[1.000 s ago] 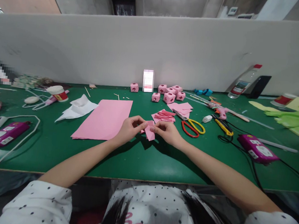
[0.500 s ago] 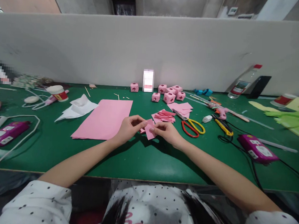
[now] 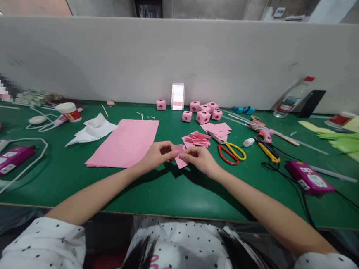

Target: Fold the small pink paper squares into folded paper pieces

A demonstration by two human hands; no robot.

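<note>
A small folded pink paper piece (image 3: 180,159) is pinched between my two hands just above the green table (image 3: 168,191). My left hand (image 3: 157,154) grips its left edge with curled fingers. On the other side, my right hand (image 3: 198,158) pinches its top right edge. A large pink sheet (image 3: 126,142) lies flat just left of my left hand. Behind my right hand sits a pile of small pink folded pieces (image 3: 197,139).
Several finished pink paper cubes (image 3: 203,111) stand near the back wall. Scissors with red and yellow handles (image 3: 231,151), a pink glue gun (image 3: 265,135), a yellow cutter (image 3: 268,152) and a purple device (image 3: 308,180) lie right. White paper (image 3: 93,129), a cup (image 3: 69,111) and another purple device (image 3: 6,160) lie left.
My fingers have drawn slightly closer together over the pink piece, folding its top edge inward. Both arms stay in place.
</note>
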